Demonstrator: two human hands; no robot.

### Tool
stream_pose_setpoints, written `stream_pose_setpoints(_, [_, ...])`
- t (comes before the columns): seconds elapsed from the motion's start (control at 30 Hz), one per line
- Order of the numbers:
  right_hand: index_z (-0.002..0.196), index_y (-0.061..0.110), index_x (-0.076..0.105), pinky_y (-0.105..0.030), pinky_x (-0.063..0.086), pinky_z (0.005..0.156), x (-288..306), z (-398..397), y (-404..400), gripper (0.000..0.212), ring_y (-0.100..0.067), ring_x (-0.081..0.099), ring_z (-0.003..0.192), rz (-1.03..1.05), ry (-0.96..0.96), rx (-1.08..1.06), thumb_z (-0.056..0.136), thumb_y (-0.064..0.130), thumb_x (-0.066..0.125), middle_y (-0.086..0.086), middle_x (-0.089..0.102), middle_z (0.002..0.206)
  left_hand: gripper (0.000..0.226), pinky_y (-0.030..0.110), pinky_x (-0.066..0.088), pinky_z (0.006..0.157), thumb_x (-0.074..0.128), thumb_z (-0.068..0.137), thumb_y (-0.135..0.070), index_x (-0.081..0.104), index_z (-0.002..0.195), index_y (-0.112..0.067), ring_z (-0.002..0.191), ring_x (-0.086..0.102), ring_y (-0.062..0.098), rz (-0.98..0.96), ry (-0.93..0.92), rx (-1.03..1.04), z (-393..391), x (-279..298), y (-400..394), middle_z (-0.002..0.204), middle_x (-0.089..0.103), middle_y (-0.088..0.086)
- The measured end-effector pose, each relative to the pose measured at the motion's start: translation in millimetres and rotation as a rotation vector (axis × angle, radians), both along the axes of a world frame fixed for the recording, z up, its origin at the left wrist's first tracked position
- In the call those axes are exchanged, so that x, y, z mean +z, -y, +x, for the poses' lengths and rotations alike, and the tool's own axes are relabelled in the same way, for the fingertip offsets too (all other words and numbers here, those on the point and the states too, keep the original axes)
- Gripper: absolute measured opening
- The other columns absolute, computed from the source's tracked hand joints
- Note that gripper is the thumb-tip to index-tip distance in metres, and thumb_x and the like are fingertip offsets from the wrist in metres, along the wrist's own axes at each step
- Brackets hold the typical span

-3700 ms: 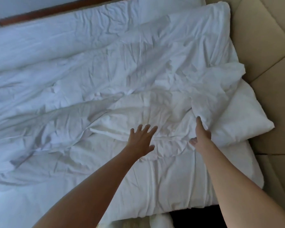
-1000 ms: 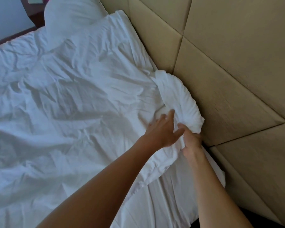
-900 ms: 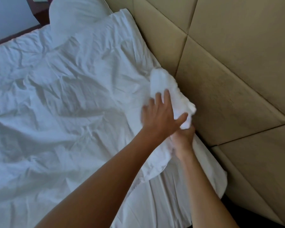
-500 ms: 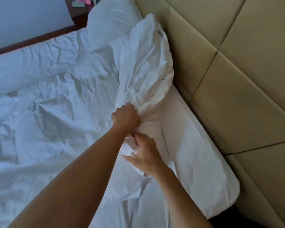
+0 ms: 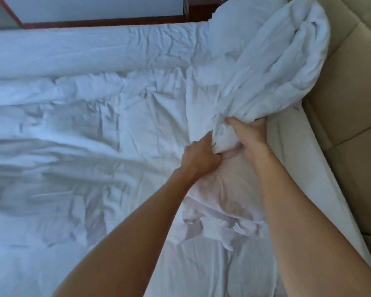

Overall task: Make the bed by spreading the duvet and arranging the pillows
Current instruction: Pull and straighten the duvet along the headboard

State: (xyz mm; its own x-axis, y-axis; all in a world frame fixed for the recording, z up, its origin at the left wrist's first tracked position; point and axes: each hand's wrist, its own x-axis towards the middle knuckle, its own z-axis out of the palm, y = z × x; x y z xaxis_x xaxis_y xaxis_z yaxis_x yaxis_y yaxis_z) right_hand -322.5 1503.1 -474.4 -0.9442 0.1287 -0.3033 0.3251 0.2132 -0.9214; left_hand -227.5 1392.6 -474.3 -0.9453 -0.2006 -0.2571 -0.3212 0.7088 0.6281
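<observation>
The person leans over the bed [image 5: 321, 189] from its near side, both bare arms reaching out toward the headboard end. The left hand [image 5: 199, 156] has its fingers curled tight into a gathered bunch of the white duvet [image 5: 272, 67], and the right hand [image 5: 250, 132] has its grip closed on the same bunch just beside it, thumb on top, fingers tucked under the cloth. The two hands sit close together with only a fold of fabric between them.

From that bunch the duvet rises in a thick, rumpled roll that runs up along the headboard edge of the bed to its far corner, where it curls over on itself. The rest of the duvet lies wrinkled across the middle and the left of the bed, and another loose fold of it sags between the forearms. A pillow [image 5: 240, 24] lies at the far headboard corner, partly covered by the lifted roll. Along the headboard edge a strip of the mattress sheet shows bare, right up against the padded tan headboard [image 5: 351, 88]. Beyond the far edge runs a dark wooden skirting [image 5: 103, 20] at the foot of the pale wall
</observation>
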Motion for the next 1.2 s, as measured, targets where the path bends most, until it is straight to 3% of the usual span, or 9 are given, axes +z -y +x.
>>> stream_pose_setpoints(0.27, [0.120,0.023,0.063,-0.041,0.055,0.090,47,82,217,0.065,-0.022,0.066,0.107,0.052,-0.249,0.366,0.056,0.036,0.063,0.000,0.071,0.113,0.056,0.033,0.033,0.082,0.048,0.067,-0.031,0.053,0.123,-0.028,0.090,0.050,0.019,0.084,-0.113,0.192,114,56,201,0.095,0.058,-0.008])
stream_pose_setpoints(0.43, [0.136,0.021,0.053,-0.034,0.048,0.099,29,153,336,0.065,-0.025,0.058,0.120,0.137,-0.187,0.841,0.071,0.024,0.059,-0.003,0.061,0.131,0.066,0.047,0.052,0.090,0.054,0.048,-0.034,0.060,0.113,-0.029,0.098,0.064,0.029,0.283,-0.003,0.518,197,1,313,0.100,0.070,0.001])
stream_pose_setpoints(0.53, [0.150,0.020,0.036,-0.027,0.039,0.104,1,185,356,0.069,-0.022,0.048,0.130,0.265,-0.085,1.018,0.088,0.026,0.066,-0.003,0.047,0.145,0.048,0.040,0.055,0.073,0.052,0.051,-0.022,0.064,0.097,-0.018,0.084,0.065,0.029,0.444,0.097,0.643,231,-38,335,0.085,0.069,0.006])
stream_pose_setpoints(0.63, [0.144,0.018,0.044,-0.038,0.038,0.107,-25,200,341,0.062,-0.027,0.047,0.130,0.631,-0.387,1.126,0.090,0.040,0.064,-0.007,0.052,0.140,0.047,0.035,0.051,0.062,0.053,0.052,-0.027,0.065,0.094,-0.009,0.074,0.063,0.028,0.515,0.110,0.697,242,-50,353,0.077,0.066,0.009])
stream_pose_setpoints(0.77, [0.142,0.025,0.044,-0.039,0.033,0.109,-26,198,323,0.057,-0.018,0.041,0.136,0.797,-0.574,1.064,0.094,0.056,0.047,0.003,0.046,0.144,0.053,0.047,0.058,0.066,0.057,0.051,-0.034,0.063,0.099,-0.013,0.086,0.067,0.039,0.343,-0.051,0.633,242,-37,383,0.089,0.069,0.014])
stream_pose_setpoints(0.87, [0.151,0.032,0.030,-0.041,0.018,0.116,-17,197,314,0.064,-0.012,0.020,0.148,0.771,-0.655,1.006,0.095,0.062,0.035,0.004,0.026,0.160,0.047,0.041,0.051,0.063,0.056,0.047,-0.022,0.061,0.093,-0.012,0.076,0.062,0.027,0.351,-0.263,0.617,249,-11,399,0.086,0.065,0.011])
stream_pose_setpoints(0.97, [0.155,0.037,0.016,-0.054,0.003,0.118,-25,195,290,0.070,-0.015,0.002,0.152,0.859,-0.477,0.938,0.093,0.068,0.029,0.005,0.005,0.165,0.043,0.041,0.049,0.062,0.054,0.054,-0.021,0.057,0.094,-0.005,0.075,0.060,0.025,0.261,-0.271,0.693,262,-26,404,0.082,0.063,0.009])
stream_pose_setpoints(1.1, [0.155,0.040,-0.005,-0.066,-0.009,0.113,-58,204,248,0.085,-0.017,-0.013,0.151,1.076,-0.084,0.881,0.085,0.082,0.020,0.006,-0.013,0.165,0.064,0.041,0.041,0.096,0.055,0.091,-0.018,0.024,0.147,-0.011,0.118,0.052,0.043,0.269,0.271,0.692,280,-75,376,0.125,0.055,0.025])
stream_pose_setpoints(1.2, [0.154,0.042,-0.007,-0.068,-0.010,0.111,-68,207,229,0.093,-0.019,-0.015,0.151,1.103,-0.007,0.858,0.078,0.088,0.019,0.004,-0.016,0.164,0.050,0.037,0.042,0.084,0.056,0.086,-0.015,0.036,0.132,-0.010,0.105,0.055,0.040,0.199,0.297,0.720,275,-79,366,0.105,0.053,0.018])
